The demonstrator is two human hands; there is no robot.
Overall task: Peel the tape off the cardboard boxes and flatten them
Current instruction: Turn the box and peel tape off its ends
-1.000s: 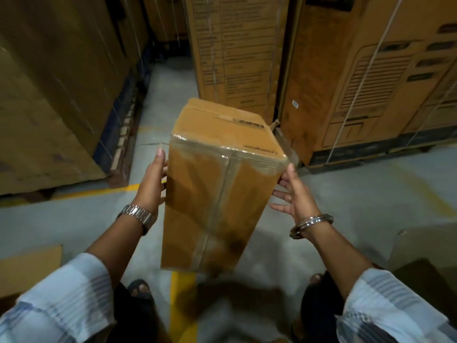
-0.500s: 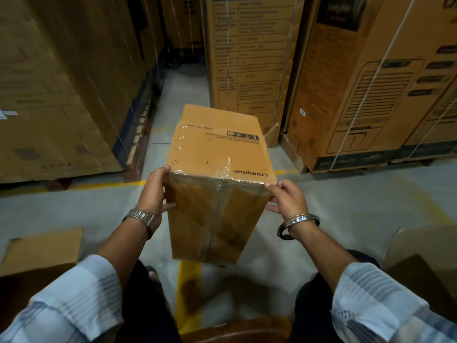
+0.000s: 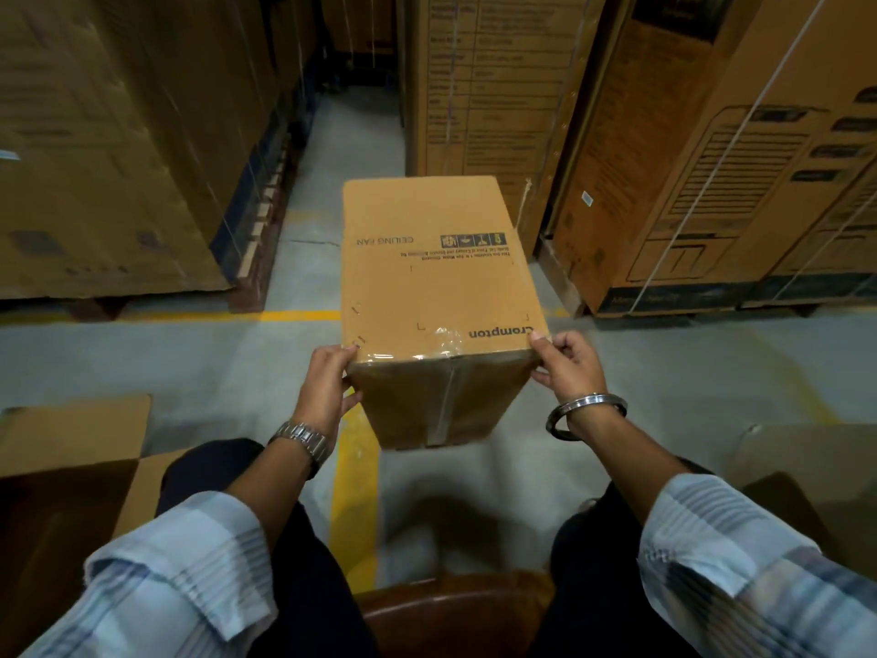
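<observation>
Your left hand [image 3: 330, 387] curls round the near left corner of the one box [image 3: 436, 277] you hold, mid-frame, and your right hand [image 3: 567, 368] pinches its near right corner. Its long axis runs away from you toward the top of the frame, print upside down. One tape strip [image 3: 446, 401] crosses its near end; one opened box [image 3: 71, 444] lies lower left.

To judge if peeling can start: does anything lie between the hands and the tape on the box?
Nothing visible does. The left hand and the right hand grip the box at its near corners, and the tape runs bare down the near face between them.
</observation>
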